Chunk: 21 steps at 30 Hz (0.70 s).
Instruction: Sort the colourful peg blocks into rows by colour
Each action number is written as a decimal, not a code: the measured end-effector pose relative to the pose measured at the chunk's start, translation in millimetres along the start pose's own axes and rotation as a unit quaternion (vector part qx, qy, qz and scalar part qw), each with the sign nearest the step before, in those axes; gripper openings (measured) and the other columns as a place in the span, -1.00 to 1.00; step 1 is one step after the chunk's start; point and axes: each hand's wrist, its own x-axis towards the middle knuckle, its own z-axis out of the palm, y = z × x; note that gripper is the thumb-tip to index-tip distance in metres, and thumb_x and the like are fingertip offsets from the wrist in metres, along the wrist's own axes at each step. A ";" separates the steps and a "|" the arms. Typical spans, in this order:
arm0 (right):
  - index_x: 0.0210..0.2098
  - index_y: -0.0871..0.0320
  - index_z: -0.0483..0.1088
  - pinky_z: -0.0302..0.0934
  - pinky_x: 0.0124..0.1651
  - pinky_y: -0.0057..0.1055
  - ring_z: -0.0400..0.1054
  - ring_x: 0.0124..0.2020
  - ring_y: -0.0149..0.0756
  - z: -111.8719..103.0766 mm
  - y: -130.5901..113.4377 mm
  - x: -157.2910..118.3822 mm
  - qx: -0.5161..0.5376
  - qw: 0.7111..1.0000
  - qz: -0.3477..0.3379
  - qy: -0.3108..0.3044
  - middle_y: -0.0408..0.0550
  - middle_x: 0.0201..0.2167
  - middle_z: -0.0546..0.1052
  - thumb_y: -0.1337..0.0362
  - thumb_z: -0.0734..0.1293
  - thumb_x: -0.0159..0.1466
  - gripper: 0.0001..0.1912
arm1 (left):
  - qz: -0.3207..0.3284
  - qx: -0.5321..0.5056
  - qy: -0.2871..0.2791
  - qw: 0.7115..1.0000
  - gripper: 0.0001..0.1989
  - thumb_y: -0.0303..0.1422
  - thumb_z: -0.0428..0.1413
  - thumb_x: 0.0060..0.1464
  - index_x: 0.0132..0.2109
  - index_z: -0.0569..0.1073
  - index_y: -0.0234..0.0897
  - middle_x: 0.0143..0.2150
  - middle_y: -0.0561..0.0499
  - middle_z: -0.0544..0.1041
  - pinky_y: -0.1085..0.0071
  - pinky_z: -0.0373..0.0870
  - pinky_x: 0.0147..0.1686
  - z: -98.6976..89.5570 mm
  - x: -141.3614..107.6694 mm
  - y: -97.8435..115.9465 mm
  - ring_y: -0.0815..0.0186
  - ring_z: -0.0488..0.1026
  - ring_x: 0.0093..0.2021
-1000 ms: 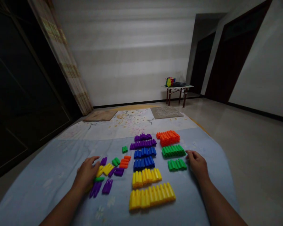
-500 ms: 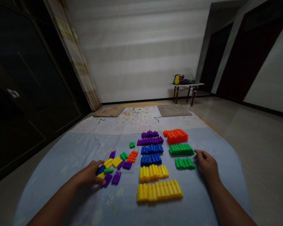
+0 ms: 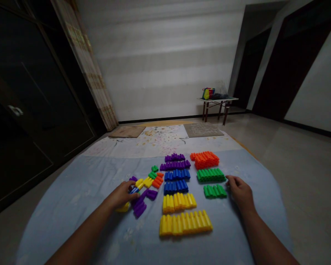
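Observation:
Loose plastic building pieces in several colours lie bunched at the left of the cloth. Among them my left hand point(image 3: 124, 193) has its thumb and fingers closed around a blue piece point(image 3: 134, 190). Yellow pieces point(image 3: 148, 182) and purple pieces point(image 3: 139, 209) lie close beside its fingertips, and one yellow piece is partly hidden under the hand. My right hand point(image 3: 240, 189) rests at the right with curled fingers and nothing visible in them. Its fingertips are at the right end of a green row point(image 3: 211, 175), beside a shorter green row point(image 3: 215, 191).
Sorted rows stand in the middle: purple point(image 3: 175, 165), blue point(image 3: 176, 187) and yellow point(image 3: 185, 223). An orange stack point(image 3: 206, 159) is behind the green ones. Two flat boards point(image 3: 127, 131) lie at the table's far edge. A small side table point(image 3: 217, 98) stands by the wall.
My left hand has moved right and away from me, pushing loose pieces closer together toward the orange and green ones. My right hand has stayed almost still.

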 end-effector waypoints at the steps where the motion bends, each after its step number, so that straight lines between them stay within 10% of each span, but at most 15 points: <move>1: -0.33 0.19 0.47 0.16 -0.34 -0.41 0.34 -0.43 -0.25 0.2 -0.1 0.1 0.000 1.000 0.000 0.000 -0.07 -0.52 0.51 -0.05 0.18 0.09 -0.54 | 0.008 0.011 0.001 1.000 -0.50 -0.07 0.15 -0.28 -0.18 0.48 -0.28 -0.26 -0.05 0.50 0.36 0.31 -0.27 0.2 2.9 3.5 0.19 0.42 -0.27; 21: -0.37 0.21 0.48 0.17 -0.40 -0.41 0.33 -0.49 -0.27 2.9 -2.1 0.7 0.015 1.000 -0.026 0.009 -0.06 -0.56 0.49 -0.09 0.15 0.10 -0.50 | -0.022 0.153 0.082 0.985 -0.75 -0.24 -0.07 0.01 -0.33 0.46 -0.22 -0.24 -0.10 0.54 0.03 0.14 -0.10 4.0 13.6 27.5 0.04 0.42 -0.14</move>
